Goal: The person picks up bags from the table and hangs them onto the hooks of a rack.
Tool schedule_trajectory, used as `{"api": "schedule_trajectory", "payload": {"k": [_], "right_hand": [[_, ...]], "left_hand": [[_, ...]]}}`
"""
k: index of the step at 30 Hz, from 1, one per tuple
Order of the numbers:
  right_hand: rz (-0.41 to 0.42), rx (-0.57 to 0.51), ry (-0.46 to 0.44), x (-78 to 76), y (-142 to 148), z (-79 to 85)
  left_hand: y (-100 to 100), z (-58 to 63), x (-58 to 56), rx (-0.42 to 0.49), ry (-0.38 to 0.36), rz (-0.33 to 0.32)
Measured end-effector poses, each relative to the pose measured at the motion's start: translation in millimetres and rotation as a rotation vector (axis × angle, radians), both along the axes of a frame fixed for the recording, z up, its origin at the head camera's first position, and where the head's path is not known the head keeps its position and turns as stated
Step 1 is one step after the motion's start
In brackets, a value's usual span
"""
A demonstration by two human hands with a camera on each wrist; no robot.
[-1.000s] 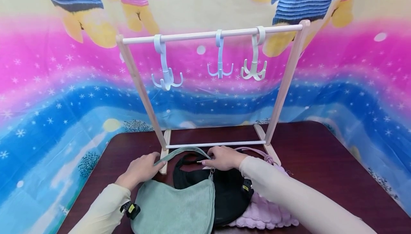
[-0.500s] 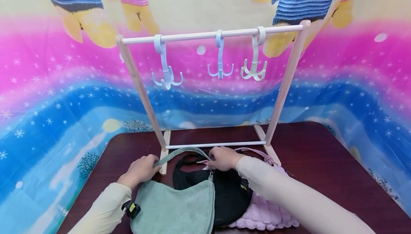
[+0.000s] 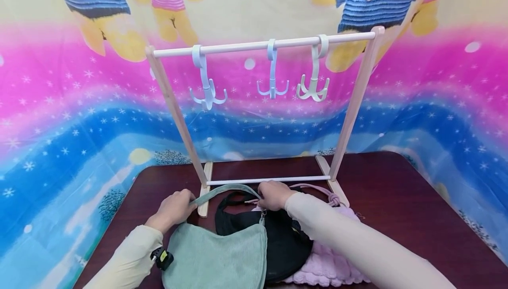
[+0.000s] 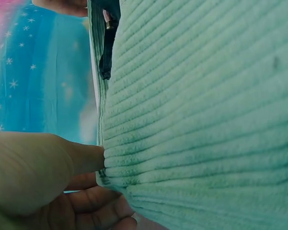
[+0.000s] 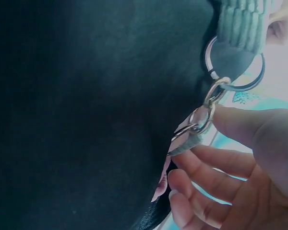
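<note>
A green corduroy shoulder bag (image 3: 216,258) lies at the table's front, its strap (image 3: 228,187) arching up behind it. My left hand (image 3: 172,209) pinches the strap's left end; in the left wrist view its thumb (image 4: 89,157) presses the ribbed green cloth. At the strap's right end my right hand (image 3: 274,195) grips it. The right wrist view shows a metal ring and chain (image 5: 213,98) beside that hand's thumb, with the fingers curled below. A black bag (image 3: 285,251) lies partly under the green one, and a puffy pink bag (image 3: 323,264) partly under the black.
Behind the bags stands a wooden rack (image 3: 359,104) with a top rail and a low crossbar (image 3: 270,179). From the rail hang a left hook (image 3: 207,88), a middle hook (image 3: 272,79) and a right hook (image 3: 313,82). A printed cloth backdrop (image 3: 254,121) surrounds the dark table (image 3: 397,201).
My left thumb, stretched out along the strap before, has drawn in and pinches it. The right thumb has drawn in as well, and the right forearm has shifted slightly left. The bags stay put.
</note>
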State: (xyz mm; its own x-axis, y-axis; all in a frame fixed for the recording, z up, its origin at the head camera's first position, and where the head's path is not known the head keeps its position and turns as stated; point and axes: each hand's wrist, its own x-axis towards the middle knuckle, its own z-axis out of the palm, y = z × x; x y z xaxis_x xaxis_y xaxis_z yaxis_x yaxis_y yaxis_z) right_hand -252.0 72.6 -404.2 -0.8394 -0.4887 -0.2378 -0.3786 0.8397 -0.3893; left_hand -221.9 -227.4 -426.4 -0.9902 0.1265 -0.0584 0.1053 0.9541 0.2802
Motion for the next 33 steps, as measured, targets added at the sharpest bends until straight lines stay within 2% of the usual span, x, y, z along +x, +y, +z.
{"api": "schedule_trajectory", "payload": {"k": [8, 12, 24, 33], "right_hand": [[0.034, -0.002, 0.069, -3.0, -2.5, 0.4], [0.039, -0.015, 0.040, -2.3, -2.7, 0.2], [0.034, 0.013, 0.035, -4.3, -2.8, -0.5], [0.020, -0.037, 0.051, -4.9, -0.7, -0.6]], "left_hand": [[-3.9, 3.8, 0.0, 0.036, -0.028, 0.022], [-4.7, 3.9, -0.4, 0.061, -0.042, 0.031], [-4.5, 2.2, 1.5, 0.100, -0.050, 0.034], [-3.2, 1.8, 3.5, 0.118, -0.060, 0.031]]}}
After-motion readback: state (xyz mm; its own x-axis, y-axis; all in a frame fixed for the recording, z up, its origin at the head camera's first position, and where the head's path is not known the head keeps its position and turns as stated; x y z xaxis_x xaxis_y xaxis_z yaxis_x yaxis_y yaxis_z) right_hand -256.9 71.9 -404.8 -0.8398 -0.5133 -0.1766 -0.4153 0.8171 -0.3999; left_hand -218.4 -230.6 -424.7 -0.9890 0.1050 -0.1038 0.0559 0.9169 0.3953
